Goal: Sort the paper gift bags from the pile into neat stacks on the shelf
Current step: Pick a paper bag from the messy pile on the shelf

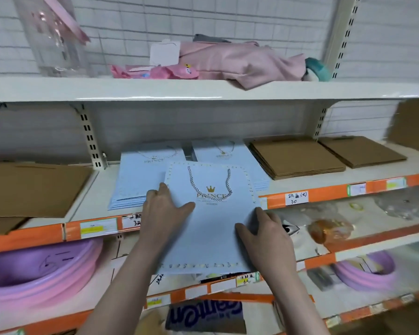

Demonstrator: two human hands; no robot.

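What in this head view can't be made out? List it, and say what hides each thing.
- Small print under the crown on the held blue bag: too small and blurred.
- Undersides of the left hand and right hand: hidden by the bag.
- How many bags are in the left blue stack: the held bag covers part of it.
- Brown cardboard: cut off by the left edge.
- Handwritten price tags: too small to read in full.

Out of view: gift bags and shelf goods partly masked

The held blue bag (208, 221) hides the near edges of two blue stacks (140, 175); its small print under the crown is unreadable. The frame cuts a brown cardboard sheet (32, 189) at left, and lower-shelf packets (329, 228) are blurred beyond telling.
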